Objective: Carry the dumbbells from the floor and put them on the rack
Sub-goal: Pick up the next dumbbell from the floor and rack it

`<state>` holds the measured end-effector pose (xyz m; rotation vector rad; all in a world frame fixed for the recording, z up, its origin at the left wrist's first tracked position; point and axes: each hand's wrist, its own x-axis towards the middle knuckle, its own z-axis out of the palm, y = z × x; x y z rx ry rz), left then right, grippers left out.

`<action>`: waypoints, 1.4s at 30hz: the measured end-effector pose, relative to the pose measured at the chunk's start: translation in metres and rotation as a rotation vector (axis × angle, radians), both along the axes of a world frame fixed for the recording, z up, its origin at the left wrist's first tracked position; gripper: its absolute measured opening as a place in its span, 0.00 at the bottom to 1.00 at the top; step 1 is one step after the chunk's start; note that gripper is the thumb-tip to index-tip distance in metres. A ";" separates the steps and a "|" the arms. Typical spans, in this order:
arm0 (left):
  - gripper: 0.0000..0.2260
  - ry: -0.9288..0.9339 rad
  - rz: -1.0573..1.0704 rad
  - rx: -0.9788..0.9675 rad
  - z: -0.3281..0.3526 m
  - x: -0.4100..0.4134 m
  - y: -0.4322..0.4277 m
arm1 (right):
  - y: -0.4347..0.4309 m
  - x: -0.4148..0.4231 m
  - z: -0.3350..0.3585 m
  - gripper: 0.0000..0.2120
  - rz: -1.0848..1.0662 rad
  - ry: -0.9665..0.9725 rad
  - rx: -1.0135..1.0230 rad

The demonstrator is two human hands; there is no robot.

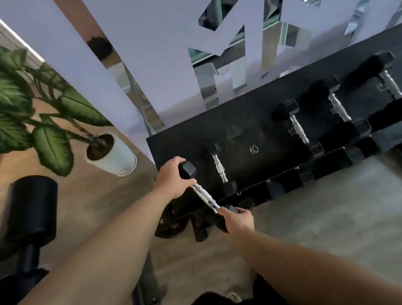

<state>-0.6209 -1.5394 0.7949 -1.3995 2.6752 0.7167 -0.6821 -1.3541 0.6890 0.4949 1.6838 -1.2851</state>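
Both hands grip one small dumbbell (203,193) at the rack's (252,127) 7 o'clock corner: the left hand (172,180) wraps its far hex head, the right hand (237,221) closes on the near head. On the rack shelf, "10" (254,149) is chalked at 3 o'clock of a racked dumbbell (220,168); another "10" beside the next dumbbell (298,128) is partly hidden.

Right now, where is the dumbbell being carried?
In the head view, the dumbbell is held by both hands at the rack's left end, beside a racked dumbbell.
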 end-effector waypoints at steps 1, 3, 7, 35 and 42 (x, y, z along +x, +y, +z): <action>0.31 -0.002 -0.002 -0.009 -0.002 -0.003 -0.010 | -0.011 -0.005 -0.003 0.34 0.016 0.003 0.004; 0.31 -0.004 -0.005 -0.012 -0.008 -0.008 -0.032 | -0.035 -0.011 -0.009 0.35 0.050 0.014 0.027; 0.31 -0.032 -0.063 -0.059 -0.028 -0.010 -0.084 | -0.078 -0.011 -0.024 0.36 0.078 0.043 0.070; 0.33 -0.202 -0.438 0.280 -0.169 -0.019 -0.219 | -0.194 0.036 -0.112 0.30 0.201 0.108 0.443; 0.27 -0.205 -0.508 0.289 -0.147 -0.023 -0.223 | -0.192 -0.009 -0.085 0.21 0.289 0.254 0.389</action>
